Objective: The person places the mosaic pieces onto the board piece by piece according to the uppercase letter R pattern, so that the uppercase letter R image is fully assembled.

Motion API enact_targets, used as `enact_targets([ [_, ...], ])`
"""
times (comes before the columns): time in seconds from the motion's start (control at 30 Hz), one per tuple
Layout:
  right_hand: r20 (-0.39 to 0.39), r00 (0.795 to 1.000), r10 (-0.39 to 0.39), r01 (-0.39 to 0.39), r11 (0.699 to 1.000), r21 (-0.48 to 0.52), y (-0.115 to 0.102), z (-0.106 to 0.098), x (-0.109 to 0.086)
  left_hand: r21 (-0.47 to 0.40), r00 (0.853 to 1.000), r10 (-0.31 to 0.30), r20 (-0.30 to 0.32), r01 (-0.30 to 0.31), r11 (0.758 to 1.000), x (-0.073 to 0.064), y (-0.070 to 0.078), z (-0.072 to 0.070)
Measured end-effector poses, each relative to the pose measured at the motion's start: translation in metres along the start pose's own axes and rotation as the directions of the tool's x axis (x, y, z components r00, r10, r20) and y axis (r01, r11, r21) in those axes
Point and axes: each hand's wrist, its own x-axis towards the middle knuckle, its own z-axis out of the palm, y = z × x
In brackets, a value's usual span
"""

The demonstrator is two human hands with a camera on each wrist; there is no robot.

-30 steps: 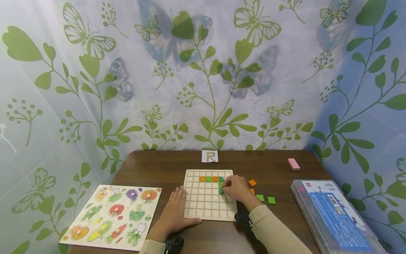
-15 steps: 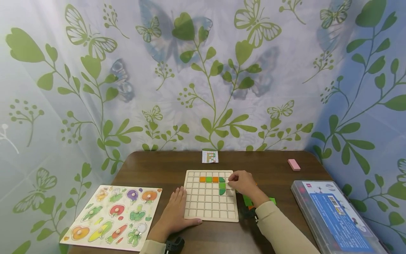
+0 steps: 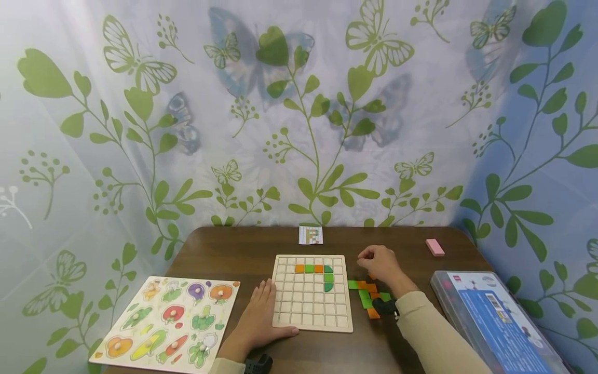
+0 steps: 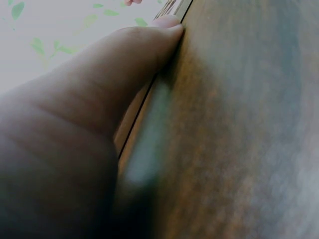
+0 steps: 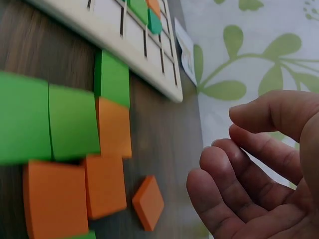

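Observation:
A pale wooden grid board [image 3: 301,312] lies at the middle of the table. Along its upper row sit an orange tile [image 3: 299,268], a green tile [image 3: 309,268], another orange one and a dark green rounded one; a green square and a second rounded tile continue downward. My left hand [image 3: 256,318] rests flat beside the board's left edge, thumb [image 4: 134,52] stretched along its near side. Over the table right of the board, my right hand [image 3: 384,265] hovers with loosely bent fingers, holding nothing. Loose green tiles [image 5: 75,119] and orange tiles [image 5: 148,203] lie under it.
A vegetable knob puzzle [image 3: 154,311] lies at left. Behind the board is a small pattern card [image 3: 310,235]. A pink block [image 3: 435,248] sits at back right, and a clear plastic case [image 3: 500,317] stands at the right edge. A patterned curtain [image 3: 317,130] hangs behind the table.
My right hand has left the rounded tile on the board and moved right, over the loose tiles. My left hand stays in place. The head view has tilted slightly upward.

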Motion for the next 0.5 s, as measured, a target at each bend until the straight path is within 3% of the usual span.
enact_targets([
  [0.5, -0.029, 0.998, -0.048, 0.044, 0.99, -0.136, 0.023, -0.021, 0.006, 0.013, 1.0, -0.015, 0.016, 0.015, 1.0, 0.001, 0.0, 0.002],
])
